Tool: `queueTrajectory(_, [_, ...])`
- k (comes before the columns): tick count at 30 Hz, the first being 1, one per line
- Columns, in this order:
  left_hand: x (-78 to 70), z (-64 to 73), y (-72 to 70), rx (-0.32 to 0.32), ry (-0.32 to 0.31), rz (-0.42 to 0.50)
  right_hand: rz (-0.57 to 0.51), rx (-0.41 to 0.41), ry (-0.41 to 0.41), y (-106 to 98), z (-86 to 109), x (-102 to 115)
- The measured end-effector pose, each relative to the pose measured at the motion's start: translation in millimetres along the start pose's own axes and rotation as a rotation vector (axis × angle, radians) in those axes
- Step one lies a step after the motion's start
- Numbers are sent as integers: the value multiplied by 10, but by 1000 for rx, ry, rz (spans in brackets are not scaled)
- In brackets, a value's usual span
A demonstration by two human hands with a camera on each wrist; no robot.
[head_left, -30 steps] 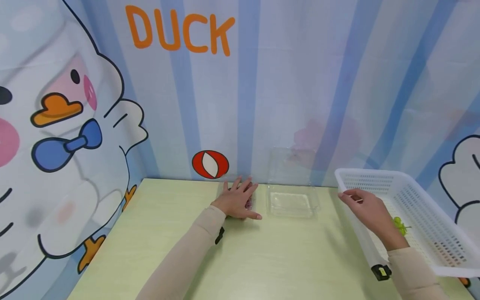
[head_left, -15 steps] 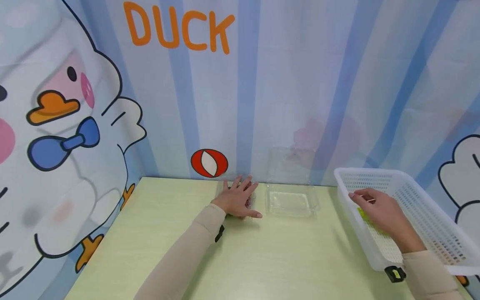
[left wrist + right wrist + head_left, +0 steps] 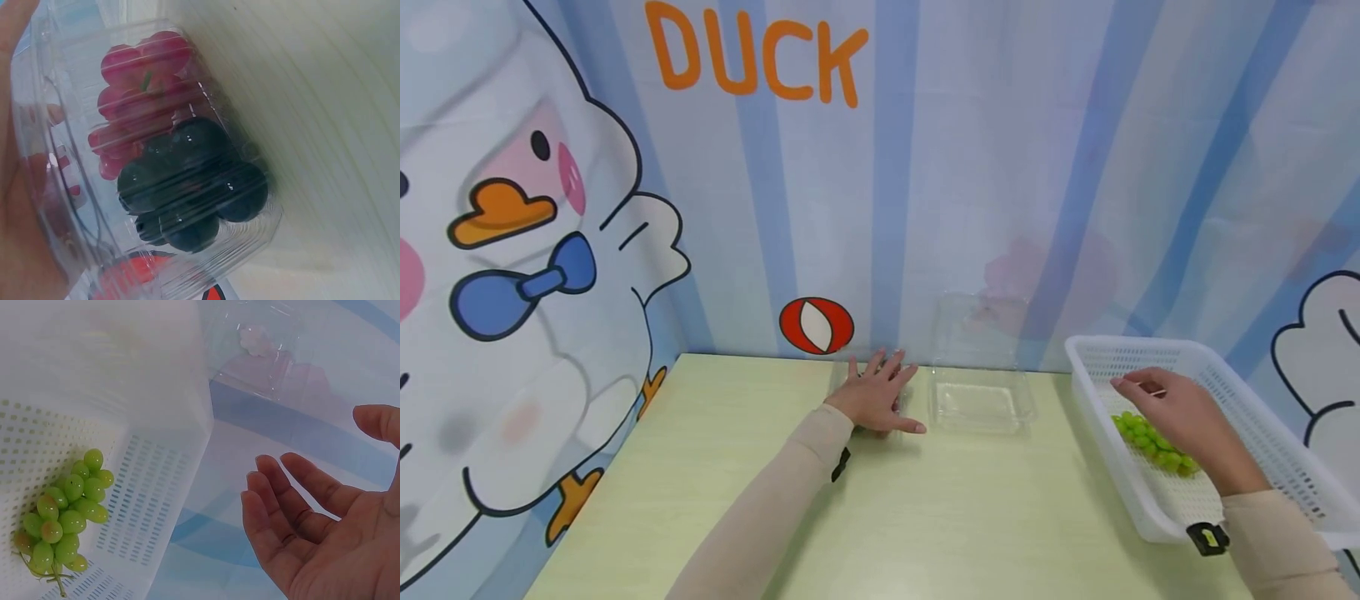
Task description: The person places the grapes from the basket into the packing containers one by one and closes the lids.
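A clear plastic clamshell box (image 3: 206,262) holds a bunch of red grapes (image 3: 140,94) and a bunch of dark grapes (image 3: 194,187); its lid appears closed. My left hand (image 3: 874,402) rests on top of this box with fingers spread, hiding most of it in the head view. My right hand (image 3: 1183,425) hovers over the left side of a white plastic basket (image 3: 1150,525). Its fingers (image 3: 300,512) bend loosely, with nothing between them in the right wrist view. Below it, a bunch of green grapes (image 3: 1153,442) lies on the basket floor.
A second clear clamshell box (image 3: 985,404) stands between the left hand and the basket, its lid (image 3: 981,329) raised against the printed curtain (image 3: 1000,167). The pale yellow table (image 3: 925,517) meets the curtain at its back edge.
My right hand has moved right, further over the basket, and the green grapes now show to the left of its wrist. My left hand stays on the closed box.
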State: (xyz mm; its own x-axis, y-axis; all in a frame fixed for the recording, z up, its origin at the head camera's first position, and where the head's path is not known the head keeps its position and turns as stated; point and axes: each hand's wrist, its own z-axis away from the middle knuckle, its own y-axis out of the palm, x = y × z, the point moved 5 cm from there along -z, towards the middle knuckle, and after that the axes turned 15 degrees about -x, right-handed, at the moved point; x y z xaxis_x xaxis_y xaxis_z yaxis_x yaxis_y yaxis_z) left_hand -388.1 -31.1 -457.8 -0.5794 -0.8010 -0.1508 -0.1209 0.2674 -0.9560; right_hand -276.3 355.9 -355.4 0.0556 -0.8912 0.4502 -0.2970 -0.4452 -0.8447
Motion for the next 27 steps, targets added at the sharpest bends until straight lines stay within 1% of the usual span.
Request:
queueTrajectory(7, [-14, -16, -5, 5, 13, -1, 4, 1, -17, -43, -30, -48])
queueTrajectory(14, [-19, -48, 17, 7, 28, -53, 33, 6, -25, -90, -61, -99])
queueTrajectory(20, [-29, -71, 44, 21, 21, -73, 64, 7, -18, -124, -93, -168])
queueTrajectory(27, [-98, -71, 25, 21, 30, -45, 78, 23, 5, -129, -123, -260])
